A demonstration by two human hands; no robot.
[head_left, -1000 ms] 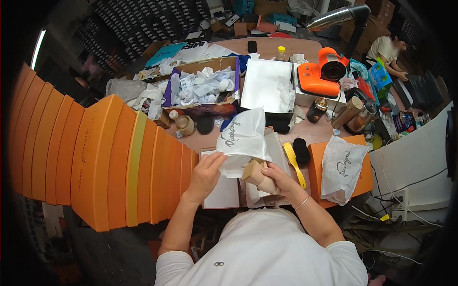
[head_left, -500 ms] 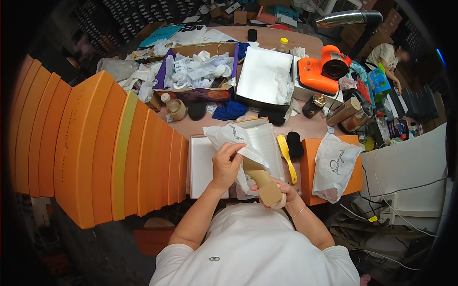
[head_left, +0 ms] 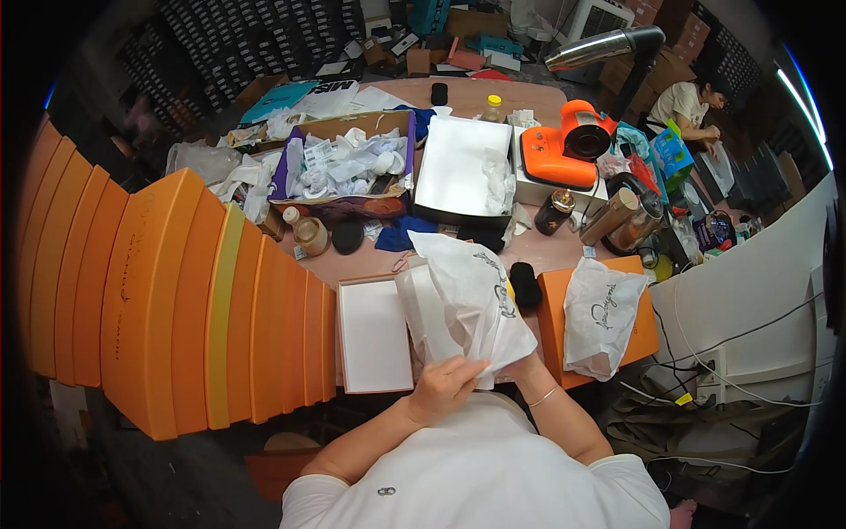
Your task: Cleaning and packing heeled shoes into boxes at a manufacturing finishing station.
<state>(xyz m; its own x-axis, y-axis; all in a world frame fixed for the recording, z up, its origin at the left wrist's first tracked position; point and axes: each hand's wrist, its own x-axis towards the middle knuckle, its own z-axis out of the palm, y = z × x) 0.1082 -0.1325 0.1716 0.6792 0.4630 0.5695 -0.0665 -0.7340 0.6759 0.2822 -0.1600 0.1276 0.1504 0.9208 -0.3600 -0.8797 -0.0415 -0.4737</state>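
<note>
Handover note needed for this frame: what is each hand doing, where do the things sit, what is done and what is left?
Left hand: gripping the lower edge of the white tissue paper, folded over something hidden.
Right hand: mostly hidden under the paper, apparently supporting it.
Open white-lined box: on the table left of the paper, nothing in it.
White drawstring bag: lying on the orange lid, right.
Done: paper drawn over the item.
Left: bundle not yet in the box; bag untouched.

Desk layout around the fingers

The fingers (head_left: 458, 375) meet on a tissue bag (head_left: 471, 304) over an open box (head_left: 374, 335) that lies just left of them; a row of stacked boxes (head_left: 176, 300) stands farther left, a second bag (head_left: 604, 317) lies on a lid (head_left: 551, 309) to their right, and beyond them sit a carton of paper scraps (head_left: 348, 167) and a steamer (head_left: 564, 145).
</note>
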